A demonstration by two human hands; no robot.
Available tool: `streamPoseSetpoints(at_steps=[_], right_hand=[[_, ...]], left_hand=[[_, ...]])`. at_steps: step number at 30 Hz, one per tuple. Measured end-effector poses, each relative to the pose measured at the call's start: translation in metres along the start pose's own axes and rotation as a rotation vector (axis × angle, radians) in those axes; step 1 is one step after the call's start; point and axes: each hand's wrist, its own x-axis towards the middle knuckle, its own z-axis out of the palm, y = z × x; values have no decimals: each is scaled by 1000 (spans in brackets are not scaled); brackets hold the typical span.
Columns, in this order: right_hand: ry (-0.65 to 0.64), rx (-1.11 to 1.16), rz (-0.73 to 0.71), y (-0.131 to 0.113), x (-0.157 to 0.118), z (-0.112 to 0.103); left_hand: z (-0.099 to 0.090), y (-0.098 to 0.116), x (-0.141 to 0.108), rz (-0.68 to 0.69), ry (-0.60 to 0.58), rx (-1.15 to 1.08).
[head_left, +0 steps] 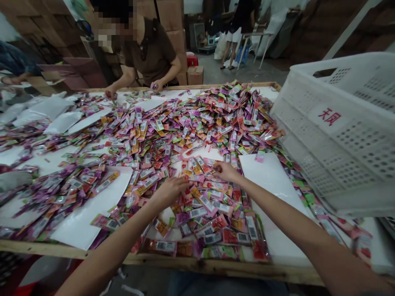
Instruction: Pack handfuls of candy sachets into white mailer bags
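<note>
Small colourful packets (212,201) with barcodes lie scattered in front of me, in pink, purple, orange and green. My left hand (171,190) reaches over them, palm down, its fingertips at some packets; whether it grips one is hard to see. Just to its right, my right hand (226,171) has its fingers bent together at a packet's edge, and what they hold is too small to make out. The two hands are apart. Behind them rises a large heap of packets (228,107).
A white perforated crate (336,135) stands at the right, over the wood-edged table (296,274). White sheets (273,181) lie right and left of my arms. Across the table, a person in a brown shirt (157,51) handles packets. White bags (46,109) lie at far left.
</note>
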Motion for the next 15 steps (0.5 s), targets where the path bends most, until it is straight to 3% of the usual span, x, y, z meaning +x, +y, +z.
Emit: streamPoseSetpoints(at_steps=[2, 5, 8, 10, 12, 15], right_hand=[[4, -46, 3, -4, -7, 1], [-12, -108, -17, -5, -18, -7], [67, -132, 6, -2, -14, -30], [168, -100, 77, -3, -1, -45], [218, -66, 125, -8, 15, -51], [172, -86, 121, -17, 33, -40]], left_hand=[[8, 2, -4, 34, -42, -11], [6, -4, -12, -10, 36, -181], [-12, -13, -1, -328, 329, -421], [-22, -15, 26, -561, 459, -490], [-24, -12, 61, -707, 386, -440], [-11, -6, 107, -827, 159, -265]])
